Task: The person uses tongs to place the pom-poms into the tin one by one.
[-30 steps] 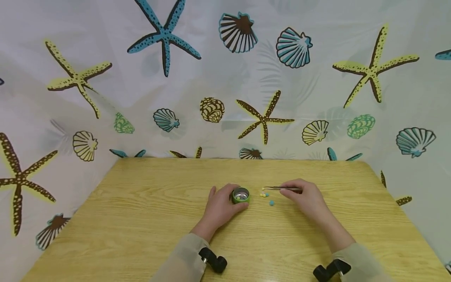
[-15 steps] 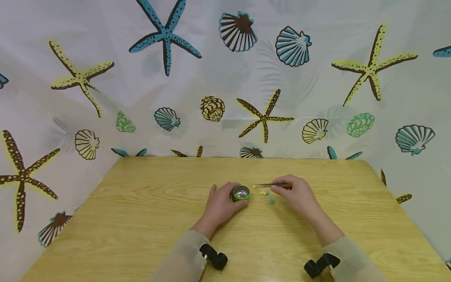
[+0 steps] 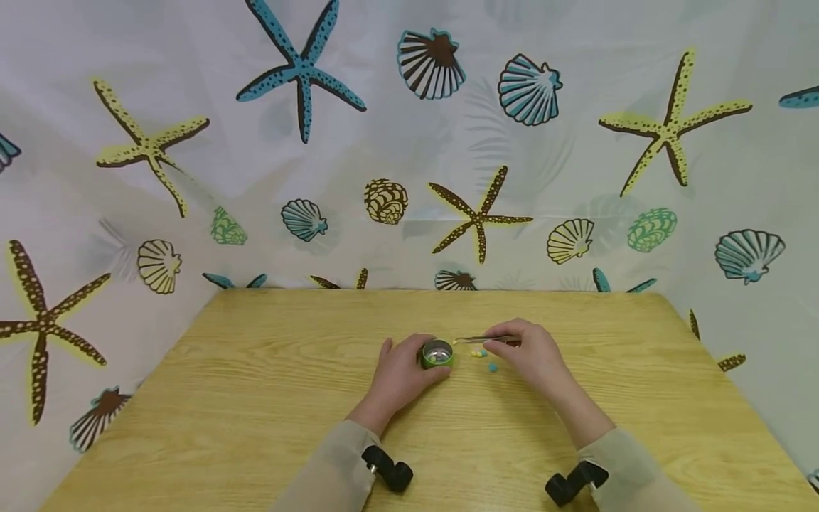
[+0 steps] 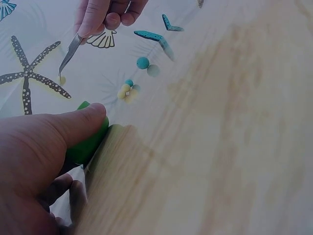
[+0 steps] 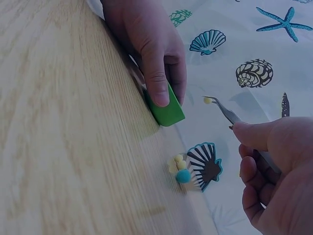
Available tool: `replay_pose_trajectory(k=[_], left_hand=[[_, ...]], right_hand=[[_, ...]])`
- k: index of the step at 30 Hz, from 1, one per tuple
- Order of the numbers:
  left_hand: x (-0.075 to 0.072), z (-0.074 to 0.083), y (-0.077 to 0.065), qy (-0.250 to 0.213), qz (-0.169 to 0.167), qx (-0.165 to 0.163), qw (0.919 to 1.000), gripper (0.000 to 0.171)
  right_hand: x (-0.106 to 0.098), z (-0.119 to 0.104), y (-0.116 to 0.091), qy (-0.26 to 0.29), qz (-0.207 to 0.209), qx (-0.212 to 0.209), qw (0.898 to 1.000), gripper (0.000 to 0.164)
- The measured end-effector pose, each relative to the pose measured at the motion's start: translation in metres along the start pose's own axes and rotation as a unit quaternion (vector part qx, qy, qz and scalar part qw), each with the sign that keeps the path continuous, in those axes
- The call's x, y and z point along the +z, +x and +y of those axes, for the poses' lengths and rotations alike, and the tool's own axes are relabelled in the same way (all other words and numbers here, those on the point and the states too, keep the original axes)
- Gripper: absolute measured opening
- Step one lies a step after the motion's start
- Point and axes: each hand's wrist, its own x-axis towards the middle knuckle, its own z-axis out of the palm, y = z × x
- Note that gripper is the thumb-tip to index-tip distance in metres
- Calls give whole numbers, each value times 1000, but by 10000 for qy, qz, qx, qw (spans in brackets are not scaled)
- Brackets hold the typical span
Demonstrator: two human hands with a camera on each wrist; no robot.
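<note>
My left hand (image 3: pixel 399 373) grips a small round green tin (image 5: pixel 168 116) with a shiny inside, thumb at the near side. Small pale pieces show at its bottom in the head view. In my right hand (image 3: pixel 534 355) are slim metal tweezers (image 5: pixel 226 112), pinched between thumb and fingers, tips pointing left. A tiny yellow ball (image 5: pixel 208 101) sits between the tips, just right of the tin's rim. On the table below lie several loose balls: a cluster of yellow balls (image 4: pixel 124 90) with a small blue ball (image 4: pixel 129 82), and a larger blue ball (image 4: pixel 143 62) nearer me.
Everything rests on a wood-grain table (image 3: pixel 269 384). Behind it and at both sides hangs a white cloth (image 3: pixel 358 142) printed with starfish and shells. Black mounts (image 3: pixel 387 469) are strapped on both sleeves.
My right hand has moved left, carrying the tweezers and yellow ball from above the loose balls to beside the tin's rim. My left hand and the tin stay in place.
</note>
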Motion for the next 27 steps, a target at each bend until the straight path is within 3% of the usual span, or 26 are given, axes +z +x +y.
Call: replay_pose_trajectory(k=[27], left_hand=[[2, -2, 1, 98, -40, 11, 9999, 60]], right_hand=[[24, 2, 0, -256, 89, 81, 9996, 11]])
